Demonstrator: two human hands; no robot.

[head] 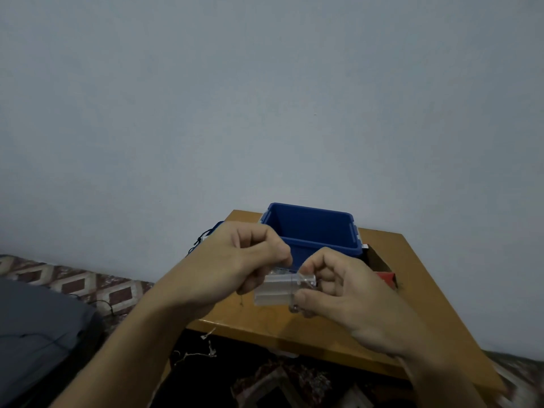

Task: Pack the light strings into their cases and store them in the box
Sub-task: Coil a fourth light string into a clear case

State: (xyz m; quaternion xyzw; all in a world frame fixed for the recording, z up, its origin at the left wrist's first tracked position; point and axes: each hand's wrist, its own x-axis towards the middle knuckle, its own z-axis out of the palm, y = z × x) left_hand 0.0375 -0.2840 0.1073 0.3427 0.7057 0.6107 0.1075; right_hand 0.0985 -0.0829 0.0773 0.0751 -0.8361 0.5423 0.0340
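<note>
- your left hand (253,260) is curled, fingertips pinching the top left edge of a small clear case (276,290).
- your right hand (332,287) grips the right end of the same case, thumb at the front, fingers behind.
- the case hangs in the air between both hands, above the wooden table (250,322) and just in front of the blue box (309,228). it touches neither.
- a thin wire trails down from the case toward the table, so i'd say a string is going in or being closed up. too blurry to tell if the case is shut.
- the blue box is open. no case shows in the part of its inside you can see, and the hands hide the near bottom. so storing looks not yet started.
- a pale light string (206,348) dangles loose below the front table edge, unpacked as far as i can tell.
- a black cord (203,240) lies left of the box, maybe another string, unclear.
- a dark carton with red (382,275) sits right of the box, contents not visible.
- judgement: early in the task. finish this case, put it in the box, then deal with the loose strings.
</note>
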